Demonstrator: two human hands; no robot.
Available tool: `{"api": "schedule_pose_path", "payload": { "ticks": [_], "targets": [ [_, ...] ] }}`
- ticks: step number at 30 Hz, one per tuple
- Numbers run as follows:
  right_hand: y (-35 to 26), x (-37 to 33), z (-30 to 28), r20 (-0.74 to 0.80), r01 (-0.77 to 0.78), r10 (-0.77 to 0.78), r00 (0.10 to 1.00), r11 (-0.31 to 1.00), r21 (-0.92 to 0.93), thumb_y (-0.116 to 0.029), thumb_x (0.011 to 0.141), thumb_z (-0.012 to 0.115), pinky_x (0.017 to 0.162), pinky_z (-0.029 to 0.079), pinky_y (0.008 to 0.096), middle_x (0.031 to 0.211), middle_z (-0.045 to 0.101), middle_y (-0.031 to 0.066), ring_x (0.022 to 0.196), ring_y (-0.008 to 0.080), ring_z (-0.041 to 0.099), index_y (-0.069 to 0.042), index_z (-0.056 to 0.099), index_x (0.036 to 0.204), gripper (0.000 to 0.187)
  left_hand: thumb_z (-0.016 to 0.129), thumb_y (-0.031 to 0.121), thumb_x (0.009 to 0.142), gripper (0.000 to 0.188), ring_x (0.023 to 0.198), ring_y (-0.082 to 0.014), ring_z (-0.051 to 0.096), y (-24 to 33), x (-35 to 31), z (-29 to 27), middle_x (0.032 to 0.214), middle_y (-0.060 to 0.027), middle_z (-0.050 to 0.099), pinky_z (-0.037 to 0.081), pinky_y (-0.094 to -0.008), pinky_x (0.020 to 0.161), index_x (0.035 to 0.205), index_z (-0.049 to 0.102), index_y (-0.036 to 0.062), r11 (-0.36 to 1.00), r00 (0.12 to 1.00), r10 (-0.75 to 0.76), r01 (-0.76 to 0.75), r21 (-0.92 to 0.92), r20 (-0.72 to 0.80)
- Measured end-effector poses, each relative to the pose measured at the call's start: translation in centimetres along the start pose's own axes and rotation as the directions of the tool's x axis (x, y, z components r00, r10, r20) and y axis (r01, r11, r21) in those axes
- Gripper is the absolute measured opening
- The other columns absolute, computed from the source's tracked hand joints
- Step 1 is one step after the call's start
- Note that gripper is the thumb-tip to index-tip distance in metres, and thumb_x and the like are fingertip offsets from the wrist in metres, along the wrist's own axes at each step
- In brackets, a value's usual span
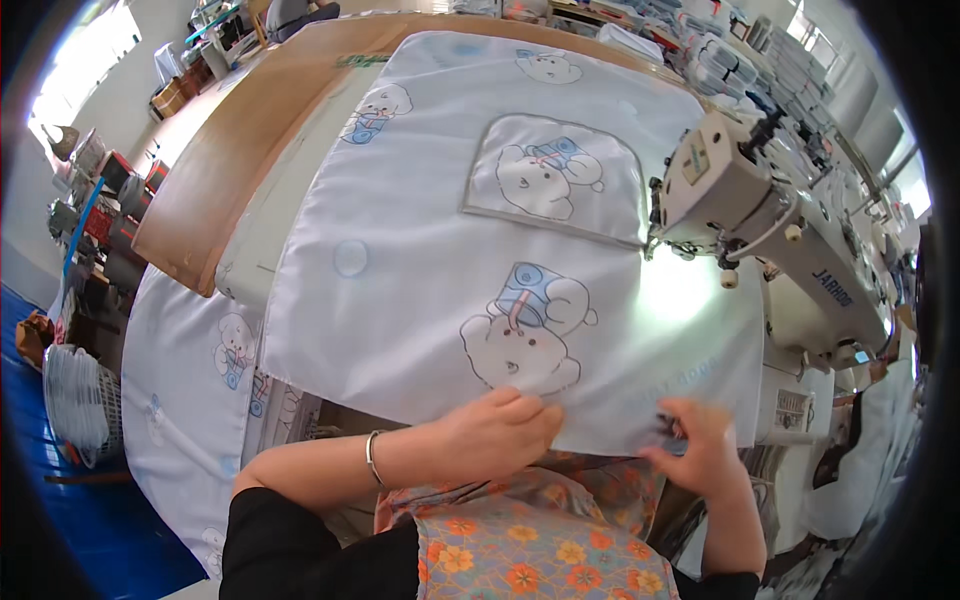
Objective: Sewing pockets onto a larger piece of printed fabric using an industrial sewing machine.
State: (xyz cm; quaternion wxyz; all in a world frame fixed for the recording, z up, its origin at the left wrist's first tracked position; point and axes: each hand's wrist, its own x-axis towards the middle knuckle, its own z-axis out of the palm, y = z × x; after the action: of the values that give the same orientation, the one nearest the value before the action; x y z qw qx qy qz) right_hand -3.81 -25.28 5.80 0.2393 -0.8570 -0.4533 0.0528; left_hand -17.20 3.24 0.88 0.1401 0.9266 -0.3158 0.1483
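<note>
Head view: a white cloth (400, 250) printed with bears is spread to the left of the machine (735, 190) and under its head, its near edge lying on the person's side of the machine. An arched panel (553, 180), edged in grey, is set just left of the machine's head. A bright patch of light is thrown on the cloth just in front of that head. The hands are held apart from each other. In front and to the left of the machine, the left hand (505, 430) is placed with curled fingers at the cloth's near edge; whether fabric is pinched there cannot be told. In front of the machine, the right hand (698, 445) is blurred, and a small dark thing (668, 432) is seen between thumb and fingers; whether it is gripped cannot be told. Farther left of the machine, the brown counter (195, 215) is partly covered. Clear packages (722, 60) are piled beyond the machine.
</note>
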Motion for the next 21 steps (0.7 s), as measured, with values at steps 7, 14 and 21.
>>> {"api": "schedule_pose_path", "payload": {
  "ticks": [7,14,21],
  "targets": [
    [5.2,-1.4,1.7,-0.31,-0.084,0.039,0.95,0.988,-0.132,0.001,0.067,0.069,0.061,0.049,0.0421,0.083,0.065,0.0135,0.068,0.0332,0.063,-0.007,0.063,0.108,0.042,0.062,0.012,0.071,0.011,0.074,-0.0194,0.061,-5.7,7.7,2.5,0.089,-0.0054,0.057,0.051,-0.034,0.055,0.082,0.062,0.0091,0.898,0.964,-0.237,0.264,0.353,-0.118],
    [6.2,-1.1,4.6,-0.475,0.084,-0.133,0.87,0.989,-0.122,0.004,0.069,0.057,0.058,0.047,0.039,0.073,0.06,0.0109,0.063,0.0309,0.059,-0.003,0.064,0.097,0.029,0.065,0.013,0.081,0.015,0.09,-0.0245,0.067,-19.7,15.9,4.9,0.102,-0.0123,0.063,0.056,-0.0316,0.072,0.093,0.069,0.0066,0.705,0.836,-0.548,0.478,0.524,-0.025],
    [7.6,-1.9,5.6,-0.42,0.037,-0.099,0.902,0.987,-0.154,0.003,0.079,0.058,0.061,0.047,0.0375,0.082,0.062,0.0138,0.069,0.0314,0.059,-0.001,0.065,0.1,0.023,0.059,0.022,0.09,0.039,0.118,-0.0349,0.058,-9.8,11.4,2.9,0.139,-0.0195,0.051,0.042,-0.0507,0.103,0.122,0.058,-0.0004,0.853,0.867,-0.484,0.497,-0.16,0.118]
  ]
}}
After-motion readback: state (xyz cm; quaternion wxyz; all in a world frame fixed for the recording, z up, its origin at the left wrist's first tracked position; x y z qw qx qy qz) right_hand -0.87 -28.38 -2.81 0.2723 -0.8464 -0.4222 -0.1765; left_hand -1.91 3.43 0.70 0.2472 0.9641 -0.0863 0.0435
